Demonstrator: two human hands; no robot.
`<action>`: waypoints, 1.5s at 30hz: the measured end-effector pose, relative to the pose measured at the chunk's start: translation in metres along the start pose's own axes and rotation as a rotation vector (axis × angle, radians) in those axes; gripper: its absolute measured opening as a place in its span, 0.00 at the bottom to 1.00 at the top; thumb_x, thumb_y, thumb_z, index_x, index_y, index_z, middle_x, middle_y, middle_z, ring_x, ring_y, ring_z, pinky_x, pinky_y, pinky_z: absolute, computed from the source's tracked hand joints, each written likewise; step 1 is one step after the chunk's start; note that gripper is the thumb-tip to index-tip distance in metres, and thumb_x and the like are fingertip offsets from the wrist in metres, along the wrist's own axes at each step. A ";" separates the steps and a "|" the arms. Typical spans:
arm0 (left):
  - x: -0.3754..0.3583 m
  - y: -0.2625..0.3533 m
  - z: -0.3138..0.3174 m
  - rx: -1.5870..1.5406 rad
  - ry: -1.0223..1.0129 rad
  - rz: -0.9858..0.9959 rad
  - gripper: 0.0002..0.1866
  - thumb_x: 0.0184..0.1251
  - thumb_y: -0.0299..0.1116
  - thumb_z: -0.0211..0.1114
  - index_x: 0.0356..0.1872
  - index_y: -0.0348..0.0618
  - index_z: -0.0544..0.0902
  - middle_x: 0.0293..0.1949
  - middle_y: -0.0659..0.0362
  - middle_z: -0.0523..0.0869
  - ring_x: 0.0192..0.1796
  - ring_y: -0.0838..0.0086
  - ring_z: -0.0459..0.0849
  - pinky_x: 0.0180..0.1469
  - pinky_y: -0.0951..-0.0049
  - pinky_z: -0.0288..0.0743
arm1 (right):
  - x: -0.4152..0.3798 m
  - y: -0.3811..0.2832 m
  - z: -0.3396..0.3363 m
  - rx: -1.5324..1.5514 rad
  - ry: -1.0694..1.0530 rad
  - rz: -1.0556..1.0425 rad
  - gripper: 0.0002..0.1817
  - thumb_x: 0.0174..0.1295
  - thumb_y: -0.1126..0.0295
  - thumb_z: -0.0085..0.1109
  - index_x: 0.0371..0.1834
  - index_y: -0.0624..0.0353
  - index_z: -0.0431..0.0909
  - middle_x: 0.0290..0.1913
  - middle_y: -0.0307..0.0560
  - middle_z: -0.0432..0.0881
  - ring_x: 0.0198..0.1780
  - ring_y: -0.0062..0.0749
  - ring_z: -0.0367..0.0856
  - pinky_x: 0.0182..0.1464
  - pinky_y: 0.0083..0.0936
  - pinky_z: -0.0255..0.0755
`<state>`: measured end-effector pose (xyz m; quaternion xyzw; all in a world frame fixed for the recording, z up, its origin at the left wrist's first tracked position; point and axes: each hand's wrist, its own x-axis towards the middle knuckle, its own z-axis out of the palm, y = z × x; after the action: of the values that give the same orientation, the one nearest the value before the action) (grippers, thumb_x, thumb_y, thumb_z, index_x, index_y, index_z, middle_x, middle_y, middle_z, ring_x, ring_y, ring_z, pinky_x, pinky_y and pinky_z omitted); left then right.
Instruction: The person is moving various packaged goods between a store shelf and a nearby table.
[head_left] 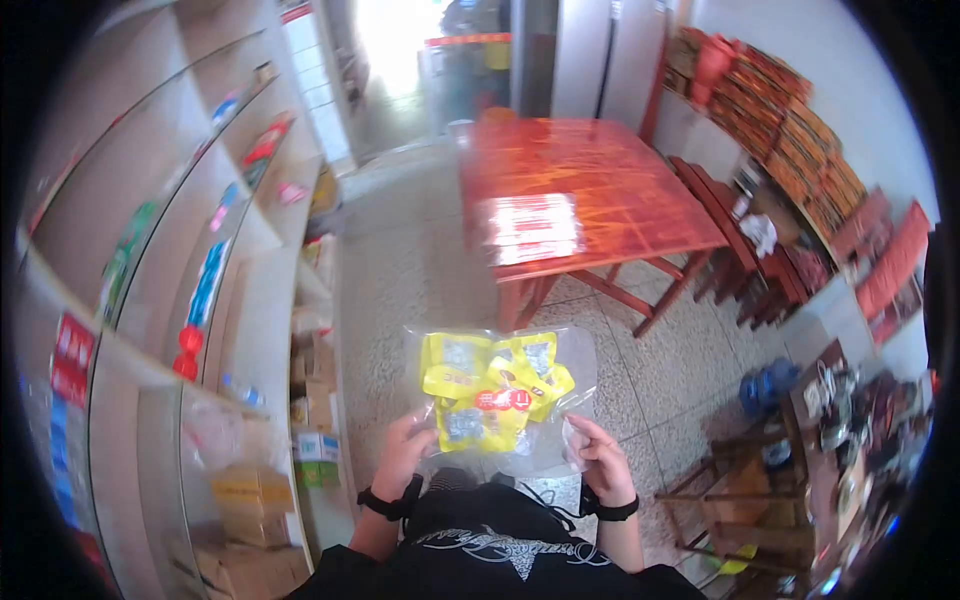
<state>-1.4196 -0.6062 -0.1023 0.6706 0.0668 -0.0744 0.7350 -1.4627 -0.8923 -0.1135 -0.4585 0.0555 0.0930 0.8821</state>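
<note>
A clear plastic bag (575, 350) filled with several yellow packets (480, 425) is held out in front of my body. Red-and-white lettering shows on its front. My left hand (404, 447) grips the bag's left edge, its fingers closed on the plastic. On the opposite side, my right hand (600, 458) pinches the lower right edge between thumb and fingers. Both wrists wear black bands. Beyond the bag, a blurred stack of red-and-white packs (532, 228) lies on the near left corner of a red wooden table (630, 180).
Shelves (270, 320) with scattered goods run along my left, with cardboard boxes (250, 505) low down. A cluttered wooden stand (790, 490) and a blue water jug (768, 385) are at right. Stools (730, 230) line the table's right side. A bright doorway (395, 50) lies ahead.
</note>
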 end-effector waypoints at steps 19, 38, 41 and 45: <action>0.230 0.029 0.126 0.071 -0.539 0.049 0.22 0.59 0.23 0.58 0.57 0.33 0.71 0.42 0.63 0.80 0.32 0.88 0.72 0.30 0.86 0.66 | 0.105 -0.078 -0.058 0.118 0.413 -0.315 0.24 0.59 0.72 0.50 0.59 0.68 0.66 0.51 0.47 0.77 0.46 0.27 0.77 0.48 0.22 0.70; 0.347 -0.009 0.151 0.324 -0.373 0.075 0.23 0.62 0.26 0.57 0.60 0.36 0.69 0.54 0.50 0.78 0.55 0.76 0.74 0.57 0.75 0.67 | 0.315 -0.141 -0.152 -0.002 0.256 -0.070 0.21 0.57 0.74 0.46 0.54 0.71 0.71 0.45 0.47 0.80 0.43 0.27 0.77 0.46 0.19 0.68; 0.358 0.004 0.181 0.357 -0.247 0.015 0.23 0.61 0.27 0.57 0.59 0.36 0.70 0.52 0.51 0.79 0.52 0.76 0.76 0.55 0.74 0.68 | 0.349 -0.176 -0.160 -0.033 0.212 -0.082 0.21 0.57 0.74 0.46 0.54 0.71 0.71 0.48 0.49 0.79 0.47 0.29 0.77 0.49 0.21 0.68; 0.387 0.007 0.223 0.272 -0.178 0.058 0.24 0.61 0.27 0.57 0.60 0.37 0.69 0.49 0.56 0.80 0.49 0.77 0.76 0.52 0.76 0.68 | 0.385 -0.224 -0.189 -0.165 0.098 -0.100 0.22 0.56 0.75 0.46 0.54 0.72 0.71 0.51 0.50 0.78 0.50 0.29 0.76 0.53 0.21 0.66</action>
<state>-1.0397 -0.8354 -0.1516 0.7564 -0.0288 -0.1208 0.6422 -1.0413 -1.1291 -0.1137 -0.5357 0.0676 0.0305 0.8411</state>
